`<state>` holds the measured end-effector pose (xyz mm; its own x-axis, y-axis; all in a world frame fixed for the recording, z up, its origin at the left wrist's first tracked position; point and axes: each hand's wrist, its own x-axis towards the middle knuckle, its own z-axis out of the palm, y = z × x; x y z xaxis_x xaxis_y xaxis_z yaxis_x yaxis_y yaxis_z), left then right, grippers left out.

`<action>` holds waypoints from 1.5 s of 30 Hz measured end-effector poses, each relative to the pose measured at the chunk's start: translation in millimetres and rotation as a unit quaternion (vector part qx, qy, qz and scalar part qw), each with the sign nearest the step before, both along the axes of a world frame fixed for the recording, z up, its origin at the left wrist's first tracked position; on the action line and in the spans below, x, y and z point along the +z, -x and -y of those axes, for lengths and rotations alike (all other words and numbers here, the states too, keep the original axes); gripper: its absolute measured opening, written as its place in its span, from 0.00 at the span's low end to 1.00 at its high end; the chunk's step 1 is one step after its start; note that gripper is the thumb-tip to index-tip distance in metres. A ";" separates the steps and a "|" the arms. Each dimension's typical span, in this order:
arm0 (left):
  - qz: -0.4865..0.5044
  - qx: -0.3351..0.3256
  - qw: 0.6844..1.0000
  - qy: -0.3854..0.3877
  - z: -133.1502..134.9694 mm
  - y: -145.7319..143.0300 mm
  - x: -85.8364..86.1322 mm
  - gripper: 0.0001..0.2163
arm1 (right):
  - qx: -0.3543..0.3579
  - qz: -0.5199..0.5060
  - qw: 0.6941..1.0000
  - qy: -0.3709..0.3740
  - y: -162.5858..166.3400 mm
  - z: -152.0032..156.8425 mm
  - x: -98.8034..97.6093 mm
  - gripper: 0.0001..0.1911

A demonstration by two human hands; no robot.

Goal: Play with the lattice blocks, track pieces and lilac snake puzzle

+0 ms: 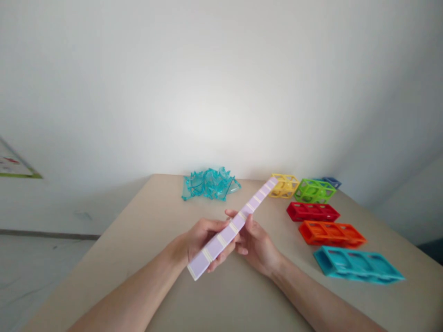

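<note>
No words, numbers or brands can be read. The wall sheet (12, 166), well to the left of the lilac tile strip (226, 234) and cut off by the picture's edge, carries small red and dark marks on white, too blurred to make out.

Lilac strip (228, 234), held up at a slant
A long, flat, straight row of pale purple squares joined by whitish seams. Its near end is low at the left and its far end rises to the right. The left hand (200, 240) and right hand (258, 244) grip it near mid-length.
</note>
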<state>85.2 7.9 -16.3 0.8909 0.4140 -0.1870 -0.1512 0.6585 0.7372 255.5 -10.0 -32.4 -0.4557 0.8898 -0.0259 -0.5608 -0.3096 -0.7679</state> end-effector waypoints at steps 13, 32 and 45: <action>-0.297 0.462 0.699 -0.458 -6.7 -10.3 -11.8 0.15 | 0.030 0.244 0.957 -0.156 1.0 -2.9 -7.2 0.22; -0.318 0.379 0.851 -0.176 -9.6 -16.4 -9.4 0.22 | -0.149 0.173 0.941 -0.251 6.3 0.7 -4.1 0.13; -0.107 0.406 0.800 -0.428 1.5 -7.6 4.8 0.15 | -0.200 0.028 0.969 -0.143 -1.9 -3.1 11.7 0.14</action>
